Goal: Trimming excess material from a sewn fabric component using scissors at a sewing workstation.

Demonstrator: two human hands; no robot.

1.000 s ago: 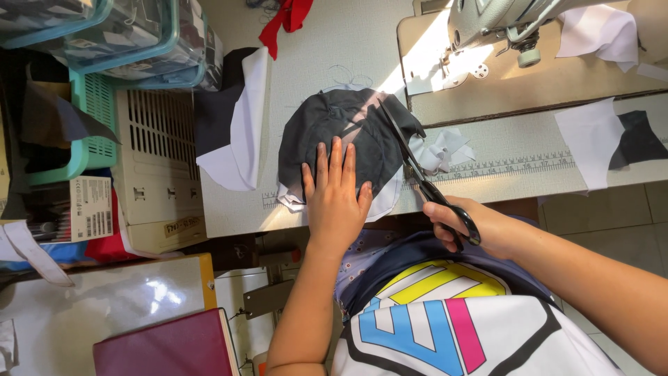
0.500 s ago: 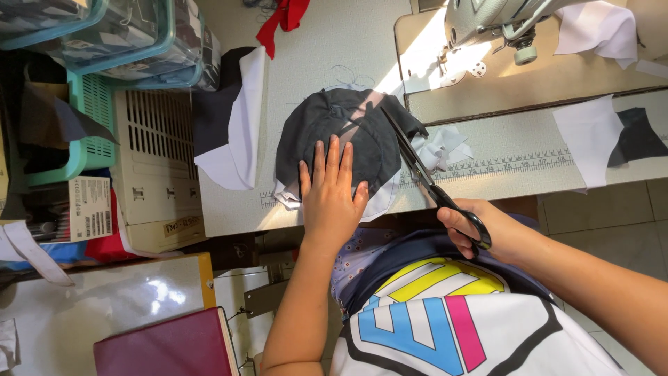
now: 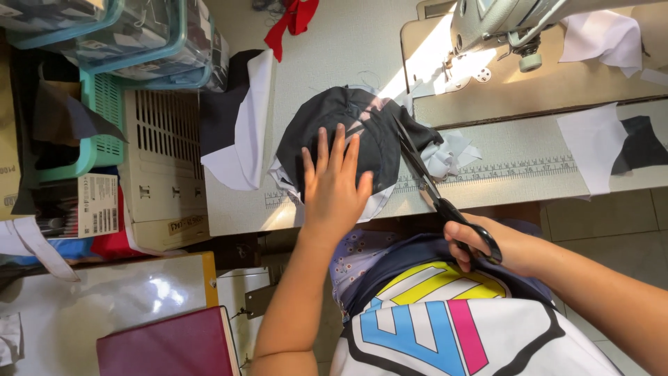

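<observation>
- Head view, looking down on a sewing table (image 3: 334,63) whose near edge carries a printed ruler strip (image 3: 501,174).
- Left hand (image 3: 335,191) lies flat with the palm down and the fingers spread slightly apart, pressing on the near part of a rounded piece of black fabric (image 3: 348,125); it grips nothing, only holds the cloth down.
- That black fabric sits on the table near its front edge, on top of a white layer (image 3: 379,202) that shows under its near rim and hangs a little over the table edge.
- Right hand (image 3: 480,244) is curled closed through the black handle loops of a pair of scissors (image 3: 435,191), held just off the near edge of the table, above the person's lap.
- Scissor blades point away from the body and reach the right-hand edge of the black fabric; whether the blades are parted or together cannot be told.
- Small white scraps (image 3: 452,153) lie just beside the blades on the right.
- A folded stack of black and white cloth (image 3: 240,132) lies to the left of the black piece, apart from it.
- A sewing machine (image 3: 515,28) stands at the far right of the table, with white and black cut pieces (image 3: 605,143) near it.
- Teal plastic baskets (image 3: 104,49) stand off the table's left side.
</observation>
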